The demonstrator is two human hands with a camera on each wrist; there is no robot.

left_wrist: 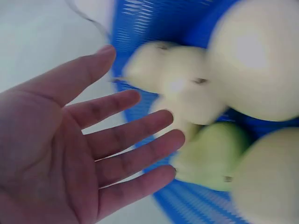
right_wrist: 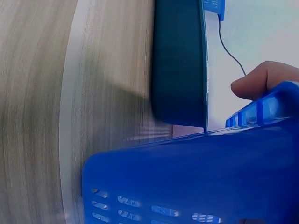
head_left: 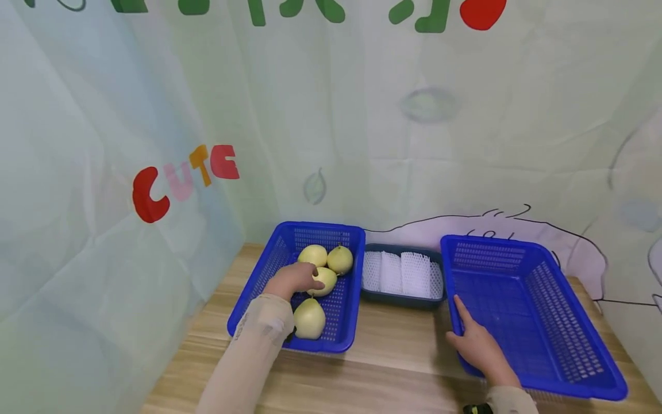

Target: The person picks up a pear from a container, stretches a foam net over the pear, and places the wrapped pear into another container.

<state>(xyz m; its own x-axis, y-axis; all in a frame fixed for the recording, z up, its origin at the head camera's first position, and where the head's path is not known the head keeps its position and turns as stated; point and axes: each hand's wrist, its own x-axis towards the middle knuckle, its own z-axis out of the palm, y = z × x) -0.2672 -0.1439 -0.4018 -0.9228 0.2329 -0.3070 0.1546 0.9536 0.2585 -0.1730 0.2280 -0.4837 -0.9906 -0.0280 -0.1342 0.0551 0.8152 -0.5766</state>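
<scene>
A blue basket [head_left: 320,229] at the left holds several pale yellow pears. My left hand [head_left: 297,279] reaches into it with the fingers spread, their tips at the middle pear [head_left: 327,282]. In the left wrist view this hand [left_wrist: 117,149] is flat and holds nothing, and the pears [left_wrist: 210,154] lie just past the fingertips. My right hand [head_left: 478,345] grips the left rim of an empty blue basket [head_left: 496,241] on the right. One fingertip [right_wrist: 264,79] shows over that basket's wall [right_wrist: 187,177].
A dark tray [head_left: 400,300] with white foam nets [head_left: 400,273] sits between the two baskets, and its side shows in the right wrist view [right_wrist: 177,60]. Everything stands on a wooden table [head_left: 393,356] against a printed cloth backdrop [head_left: 414,144].
</scene>
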